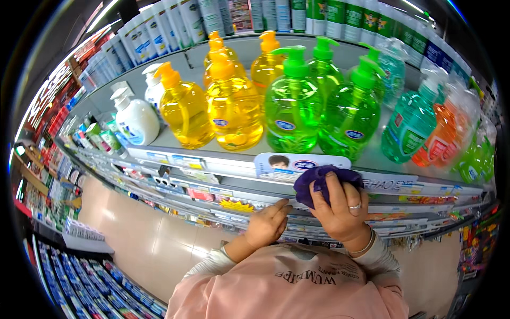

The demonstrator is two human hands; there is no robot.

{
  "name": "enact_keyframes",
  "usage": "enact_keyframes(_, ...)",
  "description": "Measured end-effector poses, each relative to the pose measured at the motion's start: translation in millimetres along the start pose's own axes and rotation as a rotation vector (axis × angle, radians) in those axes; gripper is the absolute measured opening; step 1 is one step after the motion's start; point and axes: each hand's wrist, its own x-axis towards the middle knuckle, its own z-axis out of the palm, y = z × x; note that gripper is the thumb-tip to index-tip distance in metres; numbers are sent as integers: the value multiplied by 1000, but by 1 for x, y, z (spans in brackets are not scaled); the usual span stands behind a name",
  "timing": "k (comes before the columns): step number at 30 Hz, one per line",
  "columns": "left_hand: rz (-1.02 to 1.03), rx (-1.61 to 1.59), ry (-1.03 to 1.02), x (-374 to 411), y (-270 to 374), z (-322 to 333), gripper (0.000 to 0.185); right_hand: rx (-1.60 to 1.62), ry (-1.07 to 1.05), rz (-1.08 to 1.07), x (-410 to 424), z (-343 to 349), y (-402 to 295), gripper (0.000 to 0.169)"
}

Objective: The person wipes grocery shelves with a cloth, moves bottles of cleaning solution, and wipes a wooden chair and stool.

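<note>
My right hand point(340, 207), with a ring and a bracelet, grips a bunched purple cloth point(308, 185). The cloth presses against the front edge of the upper shelf and covers the lower right part of a printed card point(263, 165) there. Lower and to the left, my left hand point(267, 223) has its fingertips at a lower shelf edge; I see nothing in it, though its palm is hidden. Above the cloth stand green pump bottles point(293, 107) of liquid soap. Yellow pump bottles point(235, 111) stand to their left.
White pump bottles point(137, 119) and small tubes point(105, 137) occupy the shelf's left end. Teal point(410, 123) and orange point(440, 131) bottles, some plastic-wrapped, crowd the right. Spray cans point(352, 20) line the shelf behind. A tiled floor point(135, 231) and another stocked rack point(83, 283) lie lower left.
</note>
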Motion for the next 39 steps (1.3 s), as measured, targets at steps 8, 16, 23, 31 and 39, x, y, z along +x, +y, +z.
enact_keyframes(8, -81, 98, -121, -47, -30, 12, 35, 169, 15, -100, 56, 26, -47, 18)
enact_keyframes(16, -444, 163, -412, -134, -58, 6, 36, 293, 7, -367, 96, 69, -103, 18)
enact_keyframes(23, -1131, 133, -756, -280, -94, 1, 24, 731, -224, -415, 53, 62, -117, 30)
enact_keyframes(31, -1669, 32, -886, -450, -71, 26, 29, 896, -636, -290, -7, 91, -107, 44)
enact_keyframes(39, -1884, -144, -835, -485, -63, 70, 28, 877, -846, -290, -65, 118, -124, 42)
